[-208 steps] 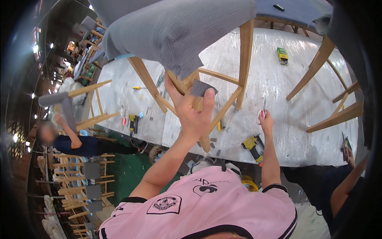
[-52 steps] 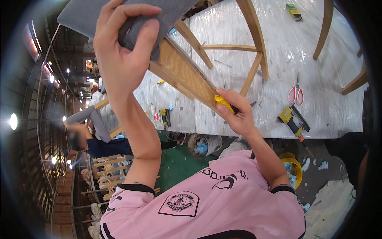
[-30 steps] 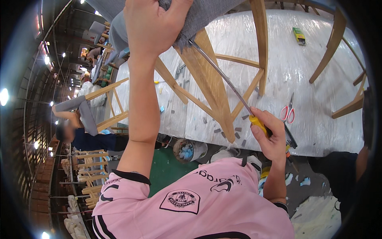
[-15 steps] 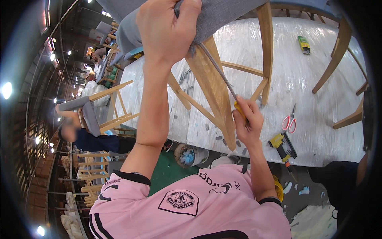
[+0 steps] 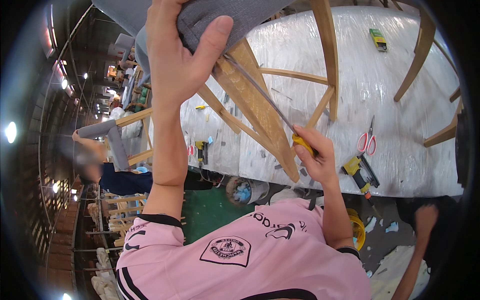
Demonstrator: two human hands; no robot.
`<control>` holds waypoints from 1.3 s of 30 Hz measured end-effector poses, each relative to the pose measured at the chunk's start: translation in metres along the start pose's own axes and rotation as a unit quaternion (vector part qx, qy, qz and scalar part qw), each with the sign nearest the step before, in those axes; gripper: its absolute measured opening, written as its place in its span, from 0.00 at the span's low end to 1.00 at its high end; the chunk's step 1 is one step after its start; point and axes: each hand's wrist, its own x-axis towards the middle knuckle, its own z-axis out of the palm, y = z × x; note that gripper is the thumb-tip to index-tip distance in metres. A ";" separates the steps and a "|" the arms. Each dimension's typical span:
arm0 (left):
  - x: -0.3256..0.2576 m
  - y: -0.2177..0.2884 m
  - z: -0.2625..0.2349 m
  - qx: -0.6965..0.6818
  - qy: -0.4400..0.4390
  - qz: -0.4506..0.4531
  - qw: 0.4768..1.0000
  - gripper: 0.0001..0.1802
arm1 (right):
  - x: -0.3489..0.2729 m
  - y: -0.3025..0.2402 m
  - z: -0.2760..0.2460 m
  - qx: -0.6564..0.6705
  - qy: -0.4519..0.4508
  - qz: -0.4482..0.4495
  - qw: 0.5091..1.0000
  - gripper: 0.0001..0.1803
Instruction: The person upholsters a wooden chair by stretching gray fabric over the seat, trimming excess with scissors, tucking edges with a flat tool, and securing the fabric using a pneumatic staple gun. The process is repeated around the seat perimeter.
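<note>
A chair with grey fabric upholstery [image 5: 245,22] and wooden legs [image 5: 257,107] lies tipped on the table before me. My left hand [image 5: 175,65] rests against the grey fabric, thumb stretched away; its other fingers run partly out of view at the top. My right hand [image 5: 320,155] is closed around the yellow handle of a screwdriver [image 5: 265,95]. Its long thin shaft slants up to the left along the nearest leg. The tip meets the edge of the fabric where the leg comes out, beside my left thumb.
Red-handled scissors [image 5: 367,141] and a yellow-black staple gun [image 5: 359,175] lie right on the plastic-covered table [image 5: 400,150]. A small green-yellow box [image 5: 378,40] sits farther back. Another staple gun [image 5: 201,151] lies left. A bucket [image 5: 247,190] stands below. A co-worker [image 5: 125,177] handles another chair.
My left hand has loosened from a fist on the fabric, its thumb now extended. The screwdriver stays at the leg joint. Another person's arm has appeared at the lower right.
</note>
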 end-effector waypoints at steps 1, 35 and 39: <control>0.000 0.009 0.001 0.004 0.001 -0.011 1.000 0.26 | 0.006 -0.004 -0.002 0.008 -0.012 0.003 1.000 0.23; 0.057 -0.077 -0.042 -0.152 -0.302 0.243 0.909 0.41 | -0.090 -0.097 0.151 -0.314 0.327 0.032 0.891 0.26; 0.052 -0.081 -0.054 -0.144 -0.304 0.286 0.897 0.41 | -0.080 -0.090 0.177 -0.350 0.340 0.036 0.872 0.23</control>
